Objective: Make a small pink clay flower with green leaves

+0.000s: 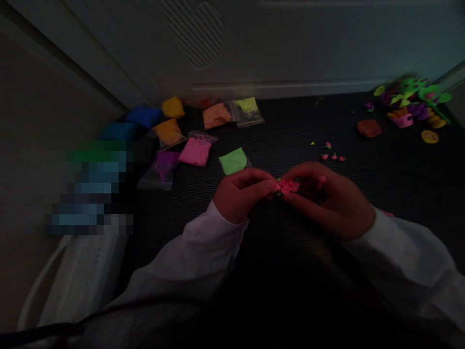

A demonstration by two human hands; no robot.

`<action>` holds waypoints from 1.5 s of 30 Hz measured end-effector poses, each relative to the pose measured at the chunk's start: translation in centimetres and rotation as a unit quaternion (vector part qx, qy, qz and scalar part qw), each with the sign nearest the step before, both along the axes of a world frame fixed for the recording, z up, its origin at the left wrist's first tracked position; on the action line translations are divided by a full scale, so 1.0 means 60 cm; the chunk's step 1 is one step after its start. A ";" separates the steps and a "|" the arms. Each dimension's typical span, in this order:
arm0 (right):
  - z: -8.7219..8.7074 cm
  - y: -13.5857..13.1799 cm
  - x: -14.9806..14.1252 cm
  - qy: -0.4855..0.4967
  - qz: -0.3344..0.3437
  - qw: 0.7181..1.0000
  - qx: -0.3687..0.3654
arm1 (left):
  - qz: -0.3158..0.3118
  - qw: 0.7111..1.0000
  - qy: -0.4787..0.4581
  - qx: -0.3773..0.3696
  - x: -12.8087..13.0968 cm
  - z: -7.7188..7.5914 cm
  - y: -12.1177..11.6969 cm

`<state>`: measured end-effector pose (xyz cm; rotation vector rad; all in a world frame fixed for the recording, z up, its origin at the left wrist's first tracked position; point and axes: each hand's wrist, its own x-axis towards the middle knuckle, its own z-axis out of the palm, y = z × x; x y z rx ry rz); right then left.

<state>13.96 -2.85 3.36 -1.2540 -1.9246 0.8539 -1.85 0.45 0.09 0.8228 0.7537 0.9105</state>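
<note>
Between my two hands is a small cluster of pink clay roses [286, 187] with bits of green at its edge. My left hand [242, 193] pinches its left side between thumb and fingertips. On the right side, my right hand [325, 199] grips it with thumb and forefinger; a small pink piece [321, 180] shows by its curled fingers. Just beyond the right hand lie several tiny pink clay buds [334, 156] with green tips. A bag of light green clay [233, 161] rests close past my left hand.
Bags of clay in several colours, among them pink [196, 149], purple [165, 166] and orange [217, 115], lie at the left and back. A brown lump [369, 128] and finished clay flowers [409, 99] sit at the back right. A white box-like object [82, 276] stands at the left.
</note>
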 end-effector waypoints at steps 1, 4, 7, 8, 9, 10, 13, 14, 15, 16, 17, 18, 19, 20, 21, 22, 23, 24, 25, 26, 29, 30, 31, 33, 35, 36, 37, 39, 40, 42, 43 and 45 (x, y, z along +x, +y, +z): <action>0.000 0.000 0.000 0.008 -0.001 1.000 -0.006 | -0.001 1.000 -0.002 -0.001 0.000 0.001 0.000; -0.002 0.000 -0.001 0.044 0.001 0.999 -0.031 | -0.010 1.000 -0.019 -0.012 0.001 0.005 0.000; -0.003 0.000 -0.001 0.075 0.007 0.995 -0.067 | -0.020 0.999 -0.034 0.003 0.000 0.008 -0.001; -0.003 0.000 -0.001 0.080 0.008 0.994 -0.074 | -0.022 0.999 -0.031 0.020 -0.001 0.008 -0.002; -0.004 0.000 -0.001 0.081 0.008 0.994 -0.077 | -0.022 0.999 -0.024 0.042 -0.001 0.007 -0.003; -0.004 0.000 -0.001 0.078 0.005 0.994 -0.072 | -0.020 0.998 -0.015 0.065 -0.002 0.005 -0.004; -0.004 0.002 -0.001 0.039 -0.008 0.999 -0.026 | -0.012 0.994 0.010 0.110 -0.001 0.000 -0.007; -0.004 0.002 -0.001 0.018 -0.011 1.000 -0.005 | -0.009 0.993 0.014 0.113 -0.001 -0.002 -0.008; -0.004 0.002 -0.001 -0.003 -0.013 1.000 0.013 | -0.007 0.993 0.017 0.112 0.000 -0.004 -0.008; -0.004 0.002 -0.001 -0.019 -0.013 0.999 0.027 | -0.006 0.994 0.017 0.110 0.000 -0.005 -0.008; -0.003 0.002 -0.002 -0.030 -0.011 0.999 0.036 | -0.005 0.994 0.017 0.107 0.001 -0.007 -0.007; -0.002 0.002 -0.002 -0.036 -0.011 0.998 0.040 | -0.005 0.995 0.016 0.101 0.001 -0.007 -0.007; -0.002 0.001 -0.002 -0.038 -0.011 0.998 0.042 | -0.007 0.995 0.013 0.095 0.001 -0.008 -0.006; -0.001 0.001 -0.003 -0.040 -0.012 0.998 0.042 | -0.011 0.996 0.009 0.086 0.001 -0.008 -0.005; 0.000 0.000 -0.003 -0.040 -0.013 0.998 0.041 | -0.014 0.997 0.002 0.075 0.001 -0.007 -0.004; 0.001 -0.001 -0.003 -0.040 -0.014 0.998 0.039 | -0.016 0.998 -0.007 0.062 0.002 -0.006 -0.003; 0.001 -0.001 -0.003 -0.040 -0.016 0.998 0.038 | -0.015 0.999 -0.015 0.049 0.002 -0.005 -0.002; 0.002 -0.002 -0.003 -0.038 -0.018 0.998 0.035 | -0.013 0.999 -0.022 0.035 0.003 -0.003 -0.001; 0.002 -0.002 -0.002 -0.036 -0.020 0.999 0.033 | -0.010 0.999 -0.026 0.022 0.004 -0.002 0.000; 0.001 -0.002 -0.002 -0.032 -0.024 0.999 0.030 | -0.006 1.000 -0.029 0.011 0.005 -0.001 0.000; 0.000 -0.003 -0.002 -0.023 -0.034 0.999 0.022 | 0.003 1.000 -0.025 0.010 0.005 -0.002 0.001; -0.001 -0.002 -0.002 -0.025 -0.036 0.999 0.022 | 0.006 1.000 -0.019 0.020 0.005 -0.003 0.000; -0.001 -0.002 -0.002 -0.029 -0.039 0.999 0.023 | 0.009 0.999 -0.011 0.034 0.005 -0.005 0.000; -0.002 -0.002 -0.004 -0.041 -0.044 0.998 0.028 | 0.015 0.998 0.008 0.062 0.005 -0.008 -0.002; -0.002 -0.002 -0.006 -0.051 -0.046 0.997 0.037 | 0.022 0.997 0.024 0.077 0.005 -0.011 -0.003; -0.002 -0.002 -0.007 -0.055 -0.046 0.997 0.042 | 0.025 0.996 0.028 0.079 0.006 -0.011 -0.004; -0.003 -0.002 -0.007 -0.058 -0.045 0.996 0.047 | 0.029 0.996 0.031 0.077 0.006 -0.012 -0.004; -0.003 -0.001 -0.006 -0.063 -0.043 0.996 0.053 | 0.032 0.997 0.029 0.069 0.007 -0.011 -0.004; -0.003 -0.001 -0.006 -0.064 -0.043 0.996 0.055 | 0.029 0.997 0.024 0.064 0.007 -0.010 -0.003; -0.003 0.000 -0.005 -0.064 -0.045 0.995 0.056 | 0.018 0.999 0.011 0.049 0.006 -0.007 -0.002; -0.003 0.000 -0.004 -0.063 -0.047 0.995 0.056 | 0.011 0.999 0.006 0.043 0.005 -0.005 -0.001; -0.003 0.001 -0.003 -0.062 -0.052 0.995 0.057 | 0.003 0.999 -0.001 0.038 0.002 -0.002 0.000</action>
